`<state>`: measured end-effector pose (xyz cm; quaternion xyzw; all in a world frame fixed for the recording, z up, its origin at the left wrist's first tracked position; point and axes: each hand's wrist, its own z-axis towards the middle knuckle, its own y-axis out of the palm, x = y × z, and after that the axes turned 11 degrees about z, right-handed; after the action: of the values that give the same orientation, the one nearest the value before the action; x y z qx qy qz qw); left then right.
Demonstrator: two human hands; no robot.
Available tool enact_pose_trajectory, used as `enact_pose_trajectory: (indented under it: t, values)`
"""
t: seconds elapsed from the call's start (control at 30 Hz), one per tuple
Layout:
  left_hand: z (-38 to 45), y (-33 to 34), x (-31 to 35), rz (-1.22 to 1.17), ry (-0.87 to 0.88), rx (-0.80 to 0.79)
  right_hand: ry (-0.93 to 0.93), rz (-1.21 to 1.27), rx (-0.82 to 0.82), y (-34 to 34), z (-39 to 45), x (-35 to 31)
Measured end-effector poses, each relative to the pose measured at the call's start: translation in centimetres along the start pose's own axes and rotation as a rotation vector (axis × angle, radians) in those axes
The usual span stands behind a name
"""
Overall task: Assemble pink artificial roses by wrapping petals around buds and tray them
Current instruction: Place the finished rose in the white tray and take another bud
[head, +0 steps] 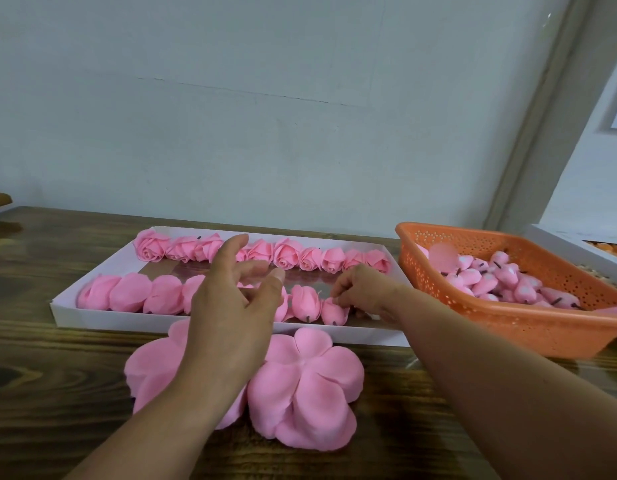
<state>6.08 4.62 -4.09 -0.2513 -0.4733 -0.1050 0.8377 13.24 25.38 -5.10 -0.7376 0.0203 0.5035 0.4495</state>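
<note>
Rose in hand: the right hand (360,292) pinches a finished rose (334,311) at its top edge, at the right end of the near row in the white tray (68,311), about 3 o'clock from the tray's middle.
Right grip: thumb and forefinger closed on the petal rim, the other fingers curled; the rose appears to be resting on the tray floor, dark stub pointing toward the viewer.
Left grip: the left hand (237,303) hovers over the middle of the near row, fingers spread and relaxed, holding nothing; whether it brushes the roses under it I cannot tell.
Far row: opened roses (286,254) line the tray's 12 o'clock side.
Petal sheets: two flat five-lobed petal pieces (307,386) lie on the wooden table (40,393) at 6 o'clock of the tray, one partly under the left forearm.
Bud supply: buds (504,275) with dark stubs fill the orange basket (507,327) at 3 o'clock.
Handling, judged: the rose looks very light, soft and easily creased; a wrap probably loosens if squeezed.
Where to hold, judged: the firm base near the stub is the safer hold; the petal rim suits only a light pinch for nudging into line.
Risk, judged: a neighbouring rose just beside it could be knocked askew.
</note>
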Motion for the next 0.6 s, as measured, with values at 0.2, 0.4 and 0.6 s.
enact_pose_trajectory:
  t: [0.2, 0.4, 0.6]
  values:
    - [0.1, -0.2, 0.4, 0.001, -0.007, 0.014, 0.042, -0.005, -0.007, -0.5, -0.3, -0.2]
    - [0.1, -0.3, 0.5, 0.032, 0.014, 0.006, 0.036, -0.077, 0.008, -0.8, -0.8, -0.1]
    - [0.3, -0.5, 0.5, 0.173, 0.06, -0.207, -0.209, -0.48, 0.181, -3.7, -2.8, -2.3]
